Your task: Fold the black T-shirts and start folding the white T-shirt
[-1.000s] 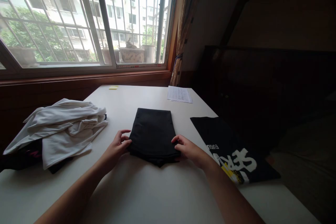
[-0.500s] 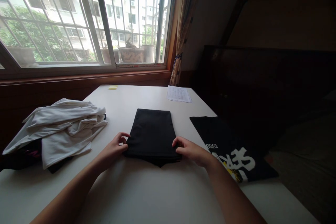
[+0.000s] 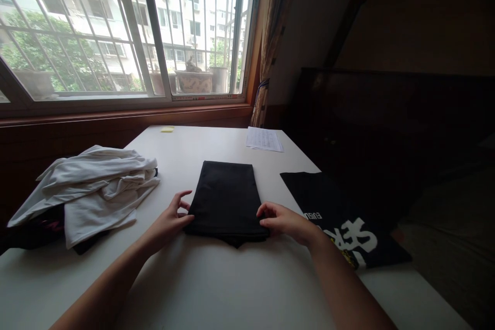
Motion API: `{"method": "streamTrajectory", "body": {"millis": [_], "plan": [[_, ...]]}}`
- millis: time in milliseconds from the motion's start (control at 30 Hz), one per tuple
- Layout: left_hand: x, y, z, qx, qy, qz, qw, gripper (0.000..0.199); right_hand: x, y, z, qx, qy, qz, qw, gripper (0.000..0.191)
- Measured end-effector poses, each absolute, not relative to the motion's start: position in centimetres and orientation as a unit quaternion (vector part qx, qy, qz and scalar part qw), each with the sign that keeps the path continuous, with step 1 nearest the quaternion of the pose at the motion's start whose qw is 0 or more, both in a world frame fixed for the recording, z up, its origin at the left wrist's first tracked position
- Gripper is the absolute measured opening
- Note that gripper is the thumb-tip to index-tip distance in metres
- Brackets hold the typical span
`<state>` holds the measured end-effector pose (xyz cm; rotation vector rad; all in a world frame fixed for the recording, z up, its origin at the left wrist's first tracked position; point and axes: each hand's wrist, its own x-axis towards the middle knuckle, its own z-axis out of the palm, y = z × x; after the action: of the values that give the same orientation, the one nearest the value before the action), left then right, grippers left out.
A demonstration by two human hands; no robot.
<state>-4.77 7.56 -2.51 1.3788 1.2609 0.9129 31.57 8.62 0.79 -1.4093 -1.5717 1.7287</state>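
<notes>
A black garment (image 3: 226,198), folded into a neat rectangle, lies flat on the white table (image 3: 228,289). A small pointed piece of its cloth sticks out at the near edge. At its lower left side is my left hand (image 3: 176,216), thumb against the cloth and index finger lifted away from it. My right hand (image 3: 276,219) pinches the garment's right edge between thumb and curled fingers. To the right, a black T-shirt (image 3: 309,191) with white and yellow print lies folded near the table's edge.
A rumpled pile of white clothing (image 3: 108,180) with dark cloth beneath it sits on the left. Printed papers (image 3: 264,139) and a yellow sticky note (image 3: 167,129) lie at the far end, below a barred window (image 3: 166,36) and a tied curtain (image 3: 263,72).
My left hand's fingers have spread, with the index finger now raised off the garment's edge. The right hand keeps nearly the same place, and the garment has hardly moved.
</notes>
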Motion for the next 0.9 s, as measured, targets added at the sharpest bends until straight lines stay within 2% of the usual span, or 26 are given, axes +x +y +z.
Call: {"method": "streamTrajectory", "body": {"millis": [367,667,767,900], "plan": [[-4.4,7.3,-1.9,0.574,0.503,0.371,0.529,0.079,31.6,8.6,0.5,-0.504,-0.631,0.562,0.181,0.017],[-4.6,7.6,-2.8,0.621,0.506,0.362,0.477,0.078,31.8,8.7,0.4,-0.51,-0.656,0.532,0.163,0.019],[-5.0,7.7,-3.3,0.664,0.503,0.356,0.424,0.069,32.0,8.8,0.4,-0.506,-0.671,0.518,0.159,0.02],[-5.5,7.7,-3.0,0.73,0.497,0.33,0.334,0.04,32.4,9.2,0.7,-0.53,-0.711,0.438,0.148,0.02]]}}
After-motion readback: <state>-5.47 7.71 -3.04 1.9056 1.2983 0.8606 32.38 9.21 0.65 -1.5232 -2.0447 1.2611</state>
